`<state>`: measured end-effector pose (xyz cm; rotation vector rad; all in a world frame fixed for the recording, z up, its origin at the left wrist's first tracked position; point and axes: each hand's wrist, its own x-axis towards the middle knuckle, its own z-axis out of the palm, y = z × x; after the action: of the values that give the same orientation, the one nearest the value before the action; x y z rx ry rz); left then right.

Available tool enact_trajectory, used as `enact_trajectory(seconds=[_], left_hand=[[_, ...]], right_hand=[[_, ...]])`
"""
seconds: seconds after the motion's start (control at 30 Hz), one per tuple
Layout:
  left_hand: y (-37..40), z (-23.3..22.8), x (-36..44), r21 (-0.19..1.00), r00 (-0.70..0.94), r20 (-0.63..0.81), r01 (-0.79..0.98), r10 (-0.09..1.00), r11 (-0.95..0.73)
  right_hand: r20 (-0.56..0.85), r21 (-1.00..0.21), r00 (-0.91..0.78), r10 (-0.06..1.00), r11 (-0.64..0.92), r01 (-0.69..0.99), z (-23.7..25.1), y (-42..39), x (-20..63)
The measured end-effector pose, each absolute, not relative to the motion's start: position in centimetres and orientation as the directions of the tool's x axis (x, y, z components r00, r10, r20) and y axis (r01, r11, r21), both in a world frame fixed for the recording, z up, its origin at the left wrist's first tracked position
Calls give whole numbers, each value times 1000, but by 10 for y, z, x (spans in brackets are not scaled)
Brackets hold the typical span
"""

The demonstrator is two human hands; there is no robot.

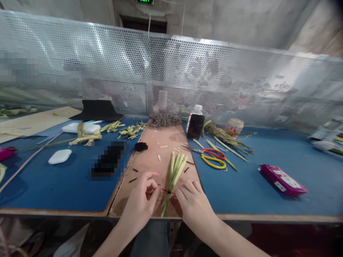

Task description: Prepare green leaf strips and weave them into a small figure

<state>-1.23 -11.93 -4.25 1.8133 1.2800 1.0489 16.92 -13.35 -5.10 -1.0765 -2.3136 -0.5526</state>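
A small bundle of pale green stalks (175, 171) lies on the brown board (150, 167) near the table's front edge. A thin black tie (166, 191) runs across the bundle's lower part. My left hand (143, 201) pinches the tie's left end beside the stalks. My right hand (191, 203) holds the tie's right end, fingers curled against the bundle. Short black tie pieces (132, 180) lie on the board to the left.
Red and yellow scissors (213, 157) lie right of the board, with loose stalks (227, 139), a dark bottle (195, 123) and a magenta packet (282, 180). A coil of dark ties (164, 120) sits at the board's far end. A perforated metal screen (171, 78) backs the table.
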Motion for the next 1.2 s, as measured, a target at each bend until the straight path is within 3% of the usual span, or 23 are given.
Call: enact_trajectory(seconds=[0.33,0.6,0.73,0.83,1.07,1.2], left_hand=[[-118,-46,-15,796,187,268,510,945,-326],[-111,-51,-15,639,373,371,562,850,-525],[-115,-48,-13,544,455,393,586,799,-601],[-116,-45,-11,483,522,398,580,755,-656],[-109,-48,-7,344,553,471,603,688,-720],[-109,-48,-3,352,534,514,583,672,-732]], right_hand=[[544,144,-550,634,575,806,-54,-133,175],[448,188,-542,712,517,835,-52,-139,183],[353,130,-517,780,506,852,-45,-144,182],[363,142,-543,757,531,835,-46,-143,181],[515,313,-604,608,522,793,-54,-135,180],[521,236,-563,642,525,818,-54,-133,180]])
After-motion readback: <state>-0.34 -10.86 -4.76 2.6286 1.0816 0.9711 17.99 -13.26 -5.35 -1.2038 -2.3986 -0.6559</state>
